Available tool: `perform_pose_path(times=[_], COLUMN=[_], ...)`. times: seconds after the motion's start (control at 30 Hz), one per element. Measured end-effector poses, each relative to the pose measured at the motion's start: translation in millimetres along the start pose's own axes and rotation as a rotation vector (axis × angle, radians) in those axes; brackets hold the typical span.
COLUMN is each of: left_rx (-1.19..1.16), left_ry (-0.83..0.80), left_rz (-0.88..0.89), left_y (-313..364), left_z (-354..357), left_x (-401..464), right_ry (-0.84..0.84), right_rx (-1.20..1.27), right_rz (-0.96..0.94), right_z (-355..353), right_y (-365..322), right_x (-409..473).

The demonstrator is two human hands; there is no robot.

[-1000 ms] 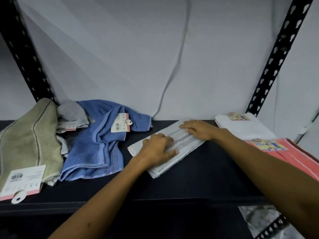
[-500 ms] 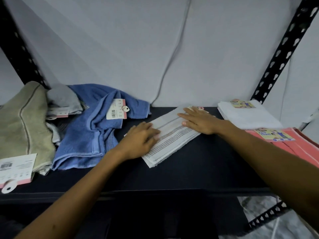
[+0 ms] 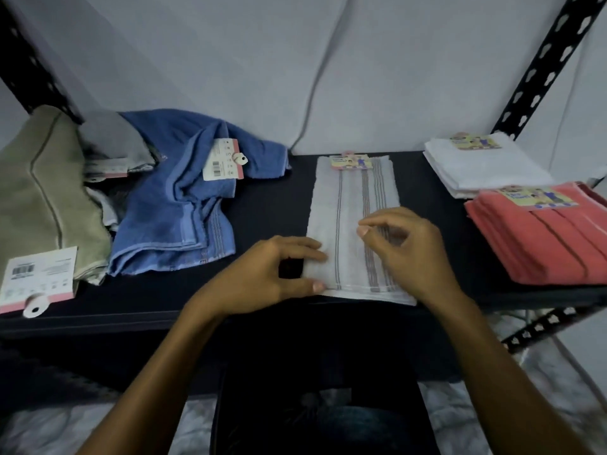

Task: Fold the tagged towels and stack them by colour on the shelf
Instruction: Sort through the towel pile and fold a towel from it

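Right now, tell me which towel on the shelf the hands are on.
The grey striped towel, folded flat mid-shelf. The left hand grips its near left corner; the right hand is over its near right. The blue towel, white towel and coral towel lie untouched.

Pale cable (image 3: 323, 77) down grey wall (image 3: 230, 54) behind.

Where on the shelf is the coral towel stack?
In the head view, the coral towel stack lies at the shelf's right end, directly in front of the white towel stack.
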State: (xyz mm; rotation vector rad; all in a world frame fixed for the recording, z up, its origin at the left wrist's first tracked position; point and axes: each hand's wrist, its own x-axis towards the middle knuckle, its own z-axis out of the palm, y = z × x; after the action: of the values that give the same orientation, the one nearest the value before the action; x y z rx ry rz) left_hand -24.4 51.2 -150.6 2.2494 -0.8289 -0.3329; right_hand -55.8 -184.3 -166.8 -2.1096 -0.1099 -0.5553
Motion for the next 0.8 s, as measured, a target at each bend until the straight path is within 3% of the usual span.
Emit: perform_pose_path(times=[0.13, 0.23, 0.33, 0.47, 0.8], left_rx=[0.093, 0.154, 0.094, 0.027, 0.148], left_ry=[0.159, 0.300, 0.349, 0.449, 0.646], left_rz=[0.072, 0.126, 0.143, 0.147, 0.238], left_y=[-5.1, -5.4, -4.6, -1.9, 8.5], left_z=[29.6, 44.1, 45.5, 47.6, 59.8], left_x=[-13.2, -15.2, -16.4, -17.4, -15.1], right_ry=[0.043, -0.043, -0.130, -0.105, -0.204], right_rx=[-0.042, -0.121, -0.183, -0.321, -0.425], right_rz=[-0.044, -0.082, -0.151, -0.255, -0.437], right_z=[-14.0, -24.2, -33.9, -44.6, -36.3], right_y=[9.8, 23.2, 33.0, 35.1, 7.3], right_x=[-46.4, -67.9, -77.0, -71.6, -45.6])
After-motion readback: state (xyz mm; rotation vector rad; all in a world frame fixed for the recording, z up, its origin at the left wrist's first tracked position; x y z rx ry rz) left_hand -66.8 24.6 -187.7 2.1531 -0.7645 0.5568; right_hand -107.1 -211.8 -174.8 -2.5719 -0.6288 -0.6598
